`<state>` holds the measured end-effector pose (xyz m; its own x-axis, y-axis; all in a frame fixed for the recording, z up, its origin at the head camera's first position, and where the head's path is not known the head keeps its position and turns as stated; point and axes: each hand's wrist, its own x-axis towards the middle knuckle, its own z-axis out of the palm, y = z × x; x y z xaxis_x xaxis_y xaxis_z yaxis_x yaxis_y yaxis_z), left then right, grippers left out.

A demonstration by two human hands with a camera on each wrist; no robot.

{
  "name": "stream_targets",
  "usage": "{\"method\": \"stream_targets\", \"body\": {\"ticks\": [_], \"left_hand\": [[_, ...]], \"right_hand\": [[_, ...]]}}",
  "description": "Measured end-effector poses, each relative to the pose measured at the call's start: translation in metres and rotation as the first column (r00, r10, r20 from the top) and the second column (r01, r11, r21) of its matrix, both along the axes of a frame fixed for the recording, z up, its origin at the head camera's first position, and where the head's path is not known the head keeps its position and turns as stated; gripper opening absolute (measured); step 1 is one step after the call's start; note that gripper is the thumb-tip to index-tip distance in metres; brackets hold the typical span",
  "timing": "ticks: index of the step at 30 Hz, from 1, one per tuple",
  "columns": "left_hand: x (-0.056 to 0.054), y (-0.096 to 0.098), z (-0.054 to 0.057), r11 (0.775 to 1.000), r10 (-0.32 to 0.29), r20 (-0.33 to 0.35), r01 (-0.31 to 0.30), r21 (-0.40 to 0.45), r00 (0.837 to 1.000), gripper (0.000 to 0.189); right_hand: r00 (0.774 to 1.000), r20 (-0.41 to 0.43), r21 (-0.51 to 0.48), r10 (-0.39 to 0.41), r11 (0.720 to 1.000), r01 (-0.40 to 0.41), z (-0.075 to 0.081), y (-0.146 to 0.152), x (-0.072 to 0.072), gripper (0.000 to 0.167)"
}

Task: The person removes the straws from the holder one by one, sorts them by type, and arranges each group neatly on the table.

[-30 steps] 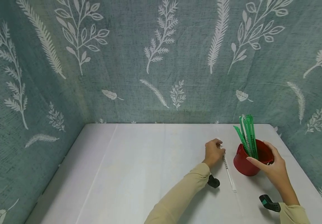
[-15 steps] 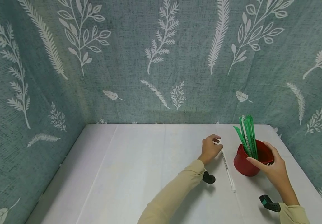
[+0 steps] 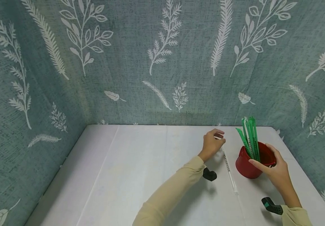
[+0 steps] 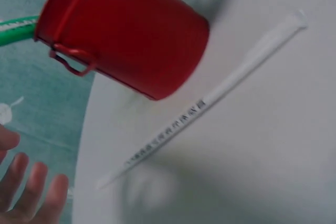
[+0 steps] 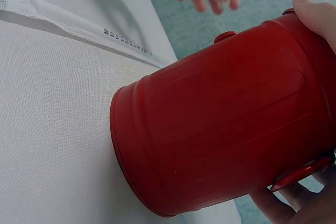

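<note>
Round, open-topped red metal bucket [image 3: 247,166]: stands upright on the right, base down.
Long green wrapped sticks [image 3: 254,139]: bunched inside the bucket, tops poking out.
Slim white wrapped stick [image 3: 231,179]: dark-lettered, lying left of the bucket, running near to far.

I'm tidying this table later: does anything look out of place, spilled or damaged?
One thing: a white wrapped stick lies loose on the table beside the red bucket, while the green wrapped sticks stand inside it. I see no spill or damage.
</note>
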<state>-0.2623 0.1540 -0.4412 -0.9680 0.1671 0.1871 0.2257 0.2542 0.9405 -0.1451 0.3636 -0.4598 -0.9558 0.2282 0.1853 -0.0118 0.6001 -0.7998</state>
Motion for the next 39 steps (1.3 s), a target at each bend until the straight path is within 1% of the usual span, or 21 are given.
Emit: {"method": "stream_targets", "body": {"ticks": [3,10,14,17,22,25,28,32,35,39], "left_hand": [[0.000,-0.001,0.007,1.000,-0.006,0.007,0.005,0.022,1.000,0.019],[0.002,-0.002,0.020,0.996,-0.040,0.017,0.039,0.076,0.999,0.021],[0.003,-0.002,0.027,0.994,-0.050,0.016,0.048,0.099,0.999,0.020],[0.004,-0.002,0.032,0.991,-0.057,0.030,0.053,0.124,0.998,0.018],[0.006,-0.002,0.043,0.978,-0.089,0.048,0.078,0.194,0.995,0.017],[0.008,-0.002,0.049,0.965,-0.115,0.034,0.103,0.240,0.993,0.017],[0.009,0.000,0.054,0.955,-0.135,0.016,0.126,0.268,0.991,0.017],[0.012,0.003,0.059,0.949,-0.157,0.003,0.150,0.276,0.988,0.018],[0.014,0.005,0.062,0.952,-0.163,-0.001,0.157,0.263,0.987,0.019],[0.017,0.009,0.066,0.959,-0.154,-0.017,0.154,0.237,0.988,0.019]], "right_hand": [[1.000,0.004,-0.002,0.000,1.000,0.000,0.000,0.000,0.000,0.086],[1.000,0.006,-0.006,-0.002,1.000,0.002,0.001,0.000,0.000,0.086],[1.000,0.007,-0.001,-0.006,1.000,0.006,0.001,0.000,0.000,0.086],[1.000,0.009,-0.001,-0.008,1.000,0.008,0.000,-0.001,0.000,0.087],[1.000,0.006,-0.001,-0.005,1.000,0.005,0.000,-0.001,0.000,0.087],[1.000,-0.001,0.001,-0.006,1.000,0.006,0.001,0.000,0.000,0.086],[1.000,-0.008,0.000,-0.007,1.000,0.007,0.001,0.000,0.000,0.086],[1.000,-0.009,-0.003,-0.004,1.000,0.004,0.001,0.000,0.000,0.086],[1.000,-0.002,-0.003,-0.005,1.000,0.005,0.002,0.000,0.001,0.086],[1.000,0.009,-0.004,-0.009,1.000,0.009,0.003,-0.001,0.001,0.086]]}}
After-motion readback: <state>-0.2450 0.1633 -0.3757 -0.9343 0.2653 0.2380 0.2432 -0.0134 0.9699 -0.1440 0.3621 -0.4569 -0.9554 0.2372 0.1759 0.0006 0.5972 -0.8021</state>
